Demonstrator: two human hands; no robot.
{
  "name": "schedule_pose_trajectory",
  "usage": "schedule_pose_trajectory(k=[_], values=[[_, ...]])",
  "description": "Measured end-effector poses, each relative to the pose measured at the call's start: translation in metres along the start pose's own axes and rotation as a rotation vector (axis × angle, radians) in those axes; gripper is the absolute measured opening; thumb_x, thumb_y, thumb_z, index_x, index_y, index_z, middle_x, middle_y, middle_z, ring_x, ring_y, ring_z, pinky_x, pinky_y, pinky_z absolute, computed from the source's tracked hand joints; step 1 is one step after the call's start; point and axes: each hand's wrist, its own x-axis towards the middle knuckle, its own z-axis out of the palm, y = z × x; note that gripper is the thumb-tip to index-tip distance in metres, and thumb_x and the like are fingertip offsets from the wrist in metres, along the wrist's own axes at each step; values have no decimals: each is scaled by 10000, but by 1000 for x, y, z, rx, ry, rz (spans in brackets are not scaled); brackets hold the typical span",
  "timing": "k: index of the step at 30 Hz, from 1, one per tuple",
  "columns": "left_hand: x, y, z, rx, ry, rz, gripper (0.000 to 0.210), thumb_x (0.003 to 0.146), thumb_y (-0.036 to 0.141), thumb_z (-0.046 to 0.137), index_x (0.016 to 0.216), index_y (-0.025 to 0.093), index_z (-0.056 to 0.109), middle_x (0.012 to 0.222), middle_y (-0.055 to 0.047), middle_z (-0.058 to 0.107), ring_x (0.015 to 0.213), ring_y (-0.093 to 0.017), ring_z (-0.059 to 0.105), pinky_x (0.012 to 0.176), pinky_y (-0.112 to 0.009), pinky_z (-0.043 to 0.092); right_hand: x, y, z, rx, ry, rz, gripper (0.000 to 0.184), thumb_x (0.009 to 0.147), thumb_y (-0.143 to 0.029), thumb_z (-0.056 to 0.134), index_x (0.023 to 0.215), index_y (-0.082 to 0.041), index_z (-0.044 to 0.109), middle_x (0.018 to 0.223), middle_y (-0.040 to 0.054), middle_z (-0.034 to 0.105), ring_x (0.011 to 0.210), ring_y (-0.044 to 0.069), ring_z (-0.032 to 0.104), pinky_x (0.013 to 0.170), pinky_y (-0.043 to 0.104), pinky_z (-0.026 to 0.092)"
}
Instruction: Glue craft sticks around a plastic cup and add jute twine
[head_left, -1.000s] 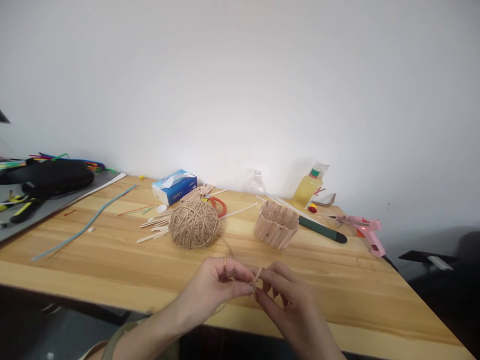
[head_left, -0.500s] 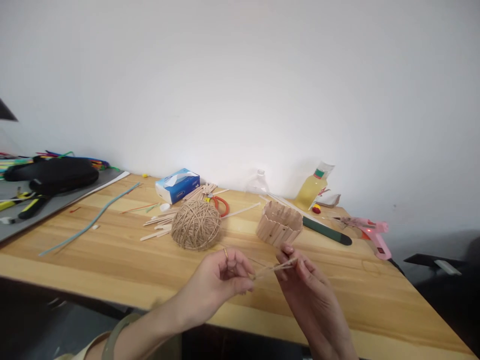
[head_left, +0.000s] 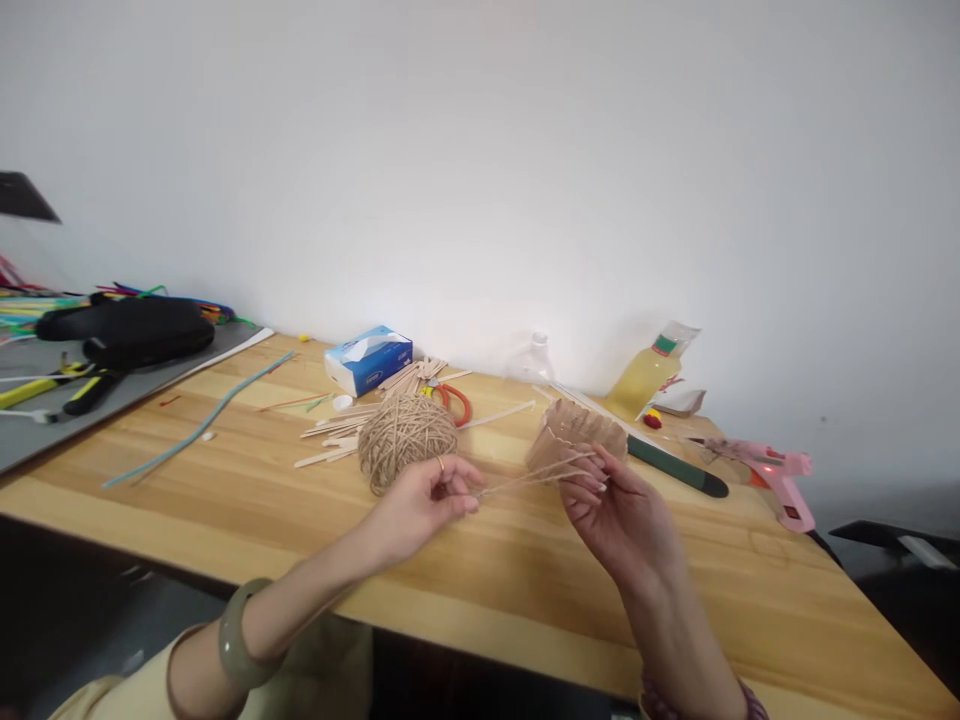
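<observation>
Strands of brown twine stretch between my two hands above the wooden table. My left hand, with a ring on one finger, pinches one end, just in front of a big ball of twine. The other end is gripped by the fingertips of my right hand, palm turned toward me. Right behind that hand stands a small container made of craft sticks, its front partly covered by my fingers and the strands.
Loose craft sticks, orange-handled scissors and a blue tissue box lie around the ball. On the right are a dark green strip, a pink glue gun and a yellow bottle. Pliers rest on a grey mat at left.
Both hands have risen and moved farther apart, drawing the twine strands out longer between them. My right hand now overlaps the craft-stick container. The view has shifted slightly.
</observation>
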Motion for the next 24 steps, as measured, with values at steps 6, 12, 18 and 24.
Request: schedule_pose_trajectory(k=[6, 12, 18, 24], values=[[9, -11, -5, 128, 7, 41, 119, 748, 204, 553, 833, 129, 591, 651, 20, 530, 622, -107, 486, 599, -219, 382, -5, -1, -4, 107, 8, -22, 256, 763, -42, 523, 654, -200, 354, 542, -79, 370, 422, 31, 426, 389, 115, 385], [13, -22, -6, 203, 9, 13, 106, 747, 207, 560, 798, 142, 627, 682, -3, 608, 641, -121, 539, 601, -227, 403, -18, -4, -20, 39, 80, -16, 273, 714, -10, 569, 632, -190, 380, 541, -73, 379, 416, 41, 433, 373, 137, 393], [12, -12, -13, -58, -118, -123, 317, 721, 160, 610, 1034, 111, 611, 820, -57, 702, 746, -149, 632, 696, -262, 481, -21, -14, -17, -182, 61, 70, 283, 697, -135, 668, 572, -171, 417, 528, -73, 323, 417, 39, 371, 366, 142, 385], [1, -14, -28, 658, 369, 479, 217, 860, 227, 471, 965, 179, 655, 908, -74, 684, 844, -186, 597, 777, -345, 479, -15, -14, -15, -311, 32, 31, 289, 690, -193, 674, 570, -178, 412, 550, -82, 229, 421, 36, 247, 367, 116, 351]])
